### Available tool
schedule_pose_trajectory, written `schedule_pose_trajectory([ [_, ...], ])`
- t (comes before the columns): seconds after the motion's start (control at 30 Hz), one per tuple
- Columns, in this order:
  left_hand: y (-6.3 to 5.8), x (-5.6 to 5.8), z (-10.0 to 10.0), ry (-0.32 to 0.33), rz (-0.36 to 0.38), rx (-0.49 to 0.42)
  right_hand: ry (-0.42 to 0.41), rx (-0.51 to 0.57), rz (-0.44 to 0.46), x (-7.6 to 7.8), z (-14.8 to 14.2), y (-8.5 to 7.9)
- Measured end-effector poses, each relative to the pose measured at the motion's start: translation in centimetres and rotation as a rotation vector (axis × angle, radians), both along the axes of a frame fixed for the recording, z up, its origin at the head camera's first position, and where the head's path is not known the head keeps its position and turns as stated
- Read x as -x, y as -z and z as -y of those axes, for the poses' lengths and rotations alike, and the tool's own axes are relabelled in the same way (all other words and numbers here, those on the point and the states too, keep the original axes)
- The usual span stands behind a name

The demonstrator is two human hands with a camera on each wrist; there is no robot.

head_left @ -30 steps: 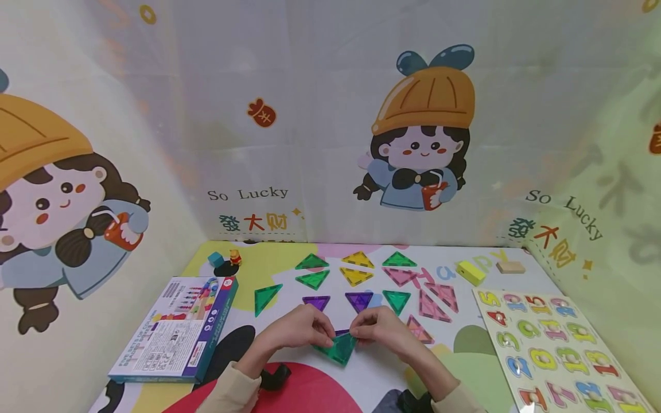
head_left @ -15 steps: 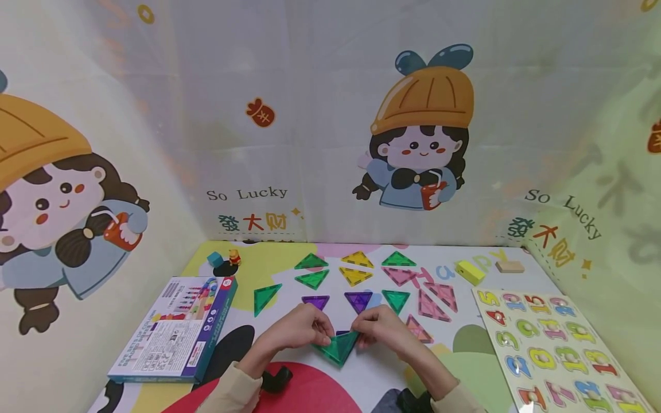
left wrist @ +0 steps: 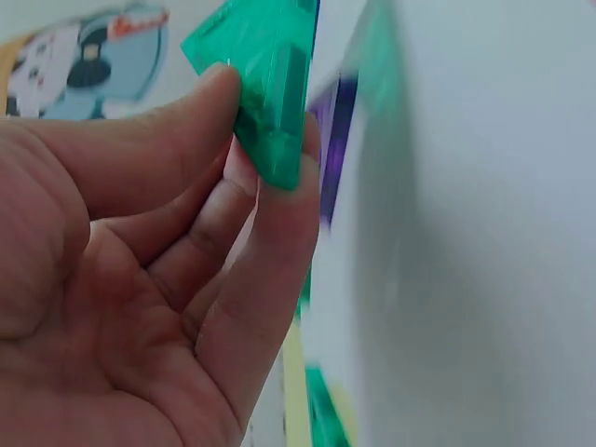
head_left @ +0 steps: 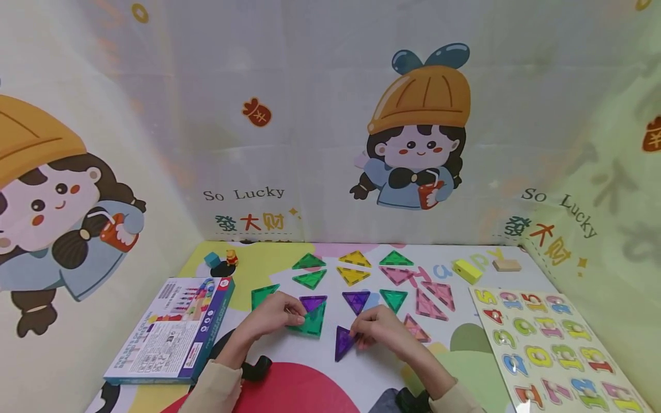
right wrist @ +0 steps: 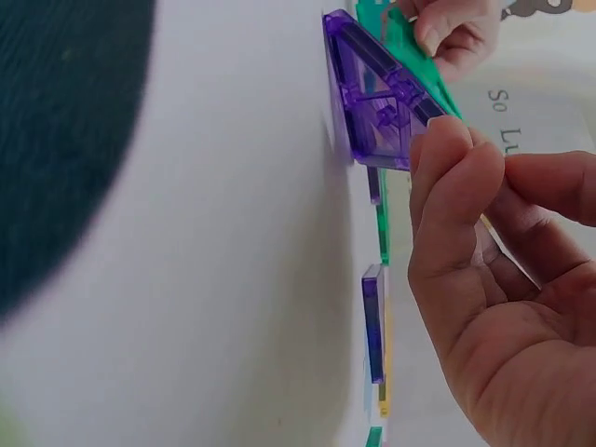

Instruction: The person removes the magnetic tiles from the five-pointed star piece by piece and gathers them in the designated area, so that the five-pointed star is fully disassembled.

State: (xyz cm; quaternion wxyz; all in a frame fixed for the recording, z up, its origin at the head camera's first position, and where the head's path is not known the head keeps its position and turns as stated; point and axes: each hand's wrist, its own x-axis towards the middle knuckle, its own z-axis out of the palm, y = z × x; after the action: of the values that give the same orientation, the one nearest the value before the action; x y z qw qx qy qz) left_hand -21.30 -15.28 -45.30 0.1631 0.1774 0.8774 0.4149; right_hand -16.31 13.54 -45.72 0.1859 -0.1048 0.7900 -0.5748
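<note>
My left hand (head_left: 269, 316) pinches a translucent green triangle tile (head_left: 312, 324) between thumb and fingers. In the left wrist view this green tile (left wrist: 270, 84) is raised on edge above the table. The held tile overlaps a purple triangle tile (head_left: 312, 302) in the head view. To the right, my right hand (head_left: 383, 330) pinches another purple triangle tile (head_left: 343, 343) by one corner. The right wrist view shows that purple tile (right wrist: 377, 140) tilted, its lower corner close to the white tabletop. Behind my right hand lies a further purple tile (head_left: 356, 300).
Several green, yellow and pink triangle tiles (head_left: 353, 276) lie in rows farther back. On the left is a boxed toy set (head_left: 170, 327); on the right, a number puzzle board (head_left: 555, 344). Small blocks, including a yellow one (head_left: 467, 271), and a figurine (head_left: 232, 257) stand near the back.
My hands were close together at the green tile. Now my left hand has moved left and away with the green tile, while my right hand holds a purple tile apart from it.
</note>
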Motion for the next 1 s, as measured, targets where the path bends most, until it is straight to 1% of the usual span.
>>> schedule_pose_trajectory([
  [0.1,0.1,0.7,1.6,-0.098,-0.010,0.025,-0.004,-0.002,0.000,0.0,0.1,0.1],
  [0.23,0.4,1.3,3.1,-0.241,-0.009,0.074,-0.015,-0.008,0.004,0.1,0.1,0.4],
  [0.3,0.5,1.4,3.7,-0.294,-0.003,0.091,-0.023,-0.012,0.007,0.1,0.1,0.5],
  [0.37,0.7,1.5,4.3,-0.323,-0.005,0.105,-0.030,-0.015,0.010,0.1,0.1,0.4],
  [0.53,1.0,1.9,4.9,-0.354,0.009,0.147,-0.038,-0.023,0.010,0.2,0.2,0.5],
  [0.63,1.0,2.0,4.7,-0.365,-0.017,0.187,-0.038,-0.026,0.010,0.2,0.1,0.5],
  [0.73,0.7,1.7,4.4,-0.380,-0.064,0.232,-0.038,-0.024,0.011,0.2,0.2,0.6],
  [0.87,0.1,1.0,3.6,-0.394,-0.122,0.286,-0.037,-0.022,0.008,0.1,0.2,0.5],
  [1.0,-0.3,0.5,2.9,-0.406,-0.153,0.326,-0.033,-0.022,0.006,0.1,0.3,0.5],
])
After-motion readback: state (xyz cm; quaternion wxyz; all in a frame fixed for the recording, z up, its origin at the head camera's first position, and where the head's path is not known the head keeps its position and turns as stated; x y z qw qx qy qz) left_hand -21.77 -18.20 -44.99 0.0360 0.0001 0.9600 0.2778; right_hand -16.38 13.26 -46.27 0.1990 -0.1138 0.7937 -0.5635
